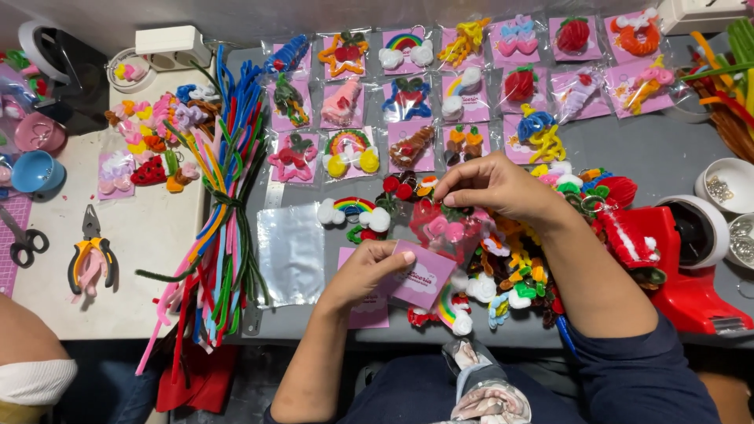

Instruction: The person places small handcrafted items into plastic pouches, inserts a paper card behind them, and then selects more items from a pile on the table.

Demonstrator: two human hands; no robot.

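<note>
While left hand (369,271) pinches pink card (424,276), clear bag (444,232) holding charm, right hand (491,187)

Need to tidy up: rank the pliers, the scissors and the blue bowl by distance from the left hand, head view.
From the left hand:
1. Pliers, on the white mat to its left.
2. Scissors, at the left edge.
3. Blue bowl, upper left, roughly tied with the scissors.

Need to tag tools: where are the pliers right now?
Head view, left side: the pliers lie on the white board, right of the scissors, left of the pipe cleaner bundle.
</note>
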